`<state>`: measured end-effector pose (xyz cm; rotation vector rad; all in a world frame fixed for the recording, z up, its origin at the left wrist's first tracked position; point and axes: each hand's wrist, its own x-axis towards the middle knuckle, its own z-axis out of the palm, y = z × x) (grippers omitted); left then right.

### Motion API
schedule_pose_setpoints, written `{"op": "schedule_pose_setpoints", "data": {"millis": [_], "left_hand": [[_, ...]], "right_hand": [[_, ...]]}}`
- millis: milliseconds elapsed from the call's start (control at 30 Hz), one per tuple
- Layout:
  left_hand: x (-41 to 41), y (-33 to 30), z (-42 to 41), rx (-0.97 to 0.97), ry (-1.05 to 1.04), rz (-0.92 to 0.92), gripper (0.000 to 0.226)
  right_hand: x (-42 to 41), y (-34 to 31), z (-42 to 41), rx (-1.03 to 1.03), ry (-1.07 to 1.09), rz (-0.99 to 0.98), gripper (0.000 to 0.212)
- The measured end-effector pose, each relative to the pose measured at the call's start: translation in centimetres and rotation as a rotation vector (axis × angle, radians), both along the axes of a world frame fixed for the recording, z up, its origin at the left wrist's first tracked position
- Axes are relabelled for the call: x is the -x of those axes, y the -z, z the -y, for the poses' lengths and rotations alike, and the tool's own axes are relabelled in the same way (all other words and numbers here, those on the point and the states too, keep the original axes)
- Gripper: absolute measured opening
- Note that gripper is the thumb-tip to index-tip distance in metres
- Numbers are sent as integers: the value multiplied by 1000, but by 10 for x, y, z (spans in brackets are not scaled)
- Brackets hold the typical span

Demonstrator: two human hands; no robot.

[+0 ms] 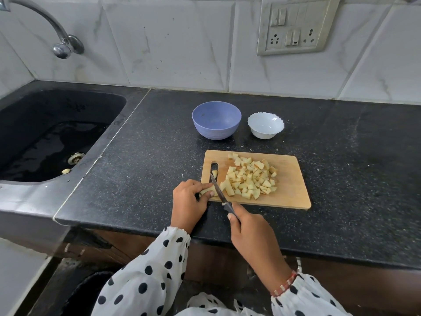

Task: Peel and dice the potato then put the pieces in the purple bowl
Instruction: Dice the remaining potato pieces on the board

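Note:
A wooden cutting board (293, 179) lies on the black counter with a heap of several diced potato pieces (250, 179) on its middle. My left hand (189, 201) pinches a last potato piece (206, 190) at the board's near left corner. My right hand (252, 233) grips the dark handle of a knife (217, 188), whose blade rests across the board right beside that piece. The purple bowl (216, 120) stands behind the board and looks empty.
A white scalloped bowl (265, 125) stands right of the purple bowl. A black sink (52, 133) with a tap (61, 42) is at the left. A wall socket panel (296, 26) is above. The counter's front edge runs just below my hands.

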<state>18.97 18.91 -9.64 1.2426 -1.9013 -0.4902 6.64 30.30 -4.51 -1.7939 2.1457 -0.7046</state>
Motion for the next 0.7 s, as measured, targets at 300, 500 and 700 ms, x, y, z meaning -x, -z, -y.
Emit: {"op": "schedule_pose_setpoints", "data": {"millis": [300, 500, 700], "left_hand": [[-1, 1, 1, 4, 6, 10, 19], [-2, 1, 1, 4, 10, 10, 23], [-1, 1, -1, 39, 0, 53, 19]], "right_hand": [[-9, 5, 4, -46, -46, -250, 45], [-9, 9, 0, -97, -52, -318, 47], [-12, 11, 9, -139, -52, -375, 51]]}}
